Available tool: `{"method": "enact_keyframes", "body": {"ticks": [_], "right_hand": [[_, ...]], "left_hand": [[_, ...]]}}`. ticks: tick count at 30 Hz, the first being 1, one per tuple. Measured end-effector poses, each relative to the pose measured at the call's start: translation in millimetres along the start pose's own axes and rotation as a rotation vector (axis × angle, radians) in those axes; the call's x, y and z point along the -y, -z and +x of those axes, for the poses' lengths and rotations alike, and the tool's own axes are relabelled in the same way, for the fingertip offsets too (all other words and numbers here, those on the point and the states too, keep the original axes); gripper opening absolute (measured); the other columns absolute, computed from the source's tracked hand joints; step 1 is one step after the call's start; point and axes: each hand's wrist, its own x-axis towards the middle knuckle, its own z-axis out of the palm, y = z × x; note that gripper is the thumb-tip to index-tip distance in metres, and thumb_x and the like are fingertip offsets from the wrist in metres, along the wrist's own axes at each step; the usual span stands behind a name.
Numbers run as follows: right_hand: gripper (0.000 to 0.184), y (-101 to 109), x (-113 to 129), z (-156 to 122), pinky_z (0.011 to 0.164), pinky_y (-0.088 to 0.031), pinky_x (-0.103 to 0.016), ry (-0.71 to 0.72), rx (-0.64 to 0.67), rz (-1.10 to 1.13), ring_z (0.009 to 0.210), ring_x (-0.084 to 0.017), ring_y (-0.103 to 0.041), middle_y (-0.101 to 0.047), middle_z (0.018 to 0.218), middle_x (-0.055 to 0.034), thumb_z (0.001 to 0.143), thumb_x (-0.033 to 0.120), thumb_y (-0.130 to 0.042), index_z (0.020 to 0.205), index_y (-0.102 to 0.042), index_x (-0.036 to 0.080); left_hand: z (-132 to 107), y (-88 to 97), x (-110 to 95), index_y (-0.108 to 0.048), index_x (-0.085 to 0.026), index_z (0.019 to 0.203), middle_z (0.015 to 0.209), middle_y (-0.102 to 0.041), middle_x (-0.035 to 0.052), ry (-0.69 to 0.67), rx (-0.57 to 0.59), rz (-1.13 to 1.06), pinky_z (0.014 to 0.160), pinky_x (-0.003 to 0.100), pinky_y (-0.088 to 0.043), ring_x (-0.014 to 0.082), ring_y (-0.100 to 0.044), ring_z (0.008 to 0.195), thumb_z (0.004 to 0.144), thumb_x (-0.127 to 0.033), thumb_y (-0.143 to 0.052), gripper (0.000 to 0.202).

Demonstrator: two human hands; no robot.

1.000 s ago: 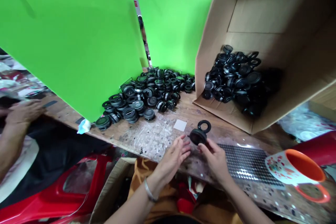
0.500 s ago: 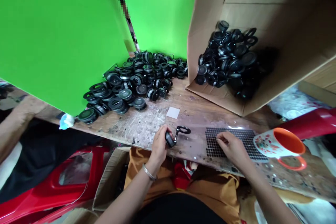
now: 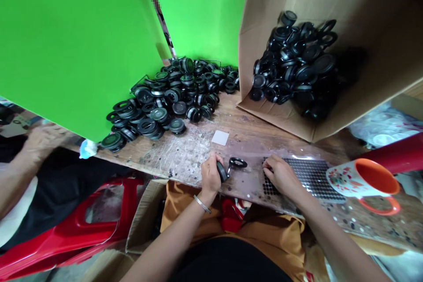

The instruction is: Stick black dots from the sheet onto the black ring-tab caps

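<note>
My left hand (image 3: 210, 174) is closed around a black round piece with a hinged ring (image 3: 238, 163). The ring sticks out to the right on a short arm, above the table's front part. My right hand (image 3: 279, 172) rests over the left part of a sheet of small black dots (image 3: 307, 176). Its thumb and index finger are pinched together at the sheet's left edge; anything between them is too small to make out. A small pale square (image 3: 220, 138) lies on the table beyond my left hand.
A heap of similar black round pieces (image 3: 158, 116) lies at the back left against green panels (image 3: 82, 44). More fill a tipped cardboard box (image 3: 274, 121). A white and orange mug (image 3: 343, 180) stands at right. Another person's arm (image 3: 20, 172) is at far left.
My right hand has moved left across the dot sheet to its left edge, its fingers now drawn together. My left hand still holds the black piece. The view has shifted slightly.
</note>
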Motion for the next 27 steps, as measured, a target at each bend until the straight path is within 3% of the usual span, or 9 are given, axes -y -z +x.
{"method": "enact_keyframes", "body": {"ticks": [6, 10, 13, 16, 18, 20, 24, 27], "right_hand": [[0.012, -1.1, 3.1, 1.6, 0.069, -0.040, -0.030, -0.005, 0.005, -0.074, 0.076, -0.020, -0.053, -0.056, 0.083, -0.0074, 0.081, 0.013, -0.049, 0.074, -0.056, 0.018], [0.012, -2.8, 20.5, -5.9, 0.071, -0.042, -0.032, -0.012, -0.118, -0.023, 0.079, -0.022, -0.054, -0.055, 0.086, -0.0089, 0.084, 0.018, -0.046, 0.076, -0.054, 0.019], [0.010, -5.5, 51.5, -12.3, 0.066, -0.044, -0.029, -0.010, -0.175, 0.322, 0.069, -0.017, -0.055, -0.056, 0.080, -0.0049, 0.084, 0.022, -0.048, 0.075, -0.053, 0.020], [0.009, -14.6, 87.4, -15.4, 0.048, -0.041, -0.024, -0.142, 0.022, 0.784, 0.050, -0.013, -0.053, -0.054, 0.061, 0.0028, 0.083, 0.028, -0.051, 0.076, -0.051, 0.023], [0.010, -23.3, 104.3, -15.0, 0.041, -0.037, -0.023, -0.236, 0.114, 0.953, 0.040, -0.012, -0.049, -0.051, 0.053, 0.0066, 0.083, 0.033, -0.052, 0.079, -0.050, 0.024], [0.010, -31.5, 112.2, -13.3, 0.041, -0.038, -0.023, -0.224, 0.067, 0.936, 0.040, -0.012, -0.049, -0.051, 0.053, 0.0064, 0.083, 0.033, -0.052, 0.079, -0.051, 0.023], [0.009, -38.8, 111.0, -8.5, 0.052, -0.041, -0.024, -0.082, -0.111, 0.688, 0.054, -0.013, -0.052, -0.056, 0.064, 0.0012, 0.081, 0.026, -0.051, 0.074, -0.054, 0.022], [0.009, -37.7, 109.2, -5.5, 0.057, -0.041, -0.025, -0.055, -0.126, 0.633, 0.060, -0.013, -0.052, -0.057, 0.069, -0.0008, 0.079, 0.023, -0.052, 0.071, -0.055, 0.021]], "left_hand": [[-0.5, -3.4, -0.4, -0.057, -0.021, 0.058, 0.052, -0.058, 0.0015, 0.030, -0.034, -0.007, 0.063, 0.029, -0.043, 0.0164, -0.056, 0.055, 0.098, -0.058, -0.024, 0.063], [-2.0, -3.7, 0.9, -0.056, -0.022, 0.058, 0.051, -0.058, 0.0015, 0.055, -0.027, -0.003, 0.061, 0.029, -0.042, 0.0164, -0.056, 0.054, 0.097, -0.058, -0.024, 0.062], [-2.7, -2.9, 2.1, -0.055, -0.022, 0.059, 0.052, -0.058, 0.0015, 0.028, -0.014, 0.009, 0.063, 0.029, -0.042, 0.0166, -0.056, 0.056, 0.098, -0.057, -0.024, 0.061], [-3.0, -1.9, 1.7, -0.055, -0.022, 0.060, 0.055, -0.057, 0.0019, -0.003, -0.007, 0.028, 0.065, 0.029, -0.042, 0.0171, -0.056, 0.059, 0.099, -0.055, -0.021, 0.061], [-3.3, -1.5, 0.4, -0.054, -0.022, 0.060, 0.057, -0.058, 0.0023, -0.020, -0.008, 0.040, 0.066, 0.029, -0.042, 0.0173, -0.056, 0.061, 0.100, -0.053, -0.020, 0.061], [-4.0, -1.3, -0.9, -0.053, -0.022, 0.060, 0.060, -0.058, 0.0025, -0.038, -0.007, 0.044, 0.066, 0.029, -0.041, 0.0171, -0.055, 0.062, 0.100, -0.052, -0.021, 0.059], [-5.5, -1.1, -2.2, -0.052, -0.022, 0.060, 0.061, -0.056, 0.0021, -0.051, -0.004, 0.060, 0.066, 0.029, -0.041, 0.0167, -0.054, 0.062, 0.100, -0.050, -0.022, 0.057], [-6.0, -0.9, -2.0, -0.051, -0.022, 0.060, 0.061, -0.056, 0.0016, -0.059, -0.004, 0.072, 0.066, 0.029, -0.040, 0.0167, -0.054, 0.062, 0.100, -0.050, -0.022, 0.057]]}}
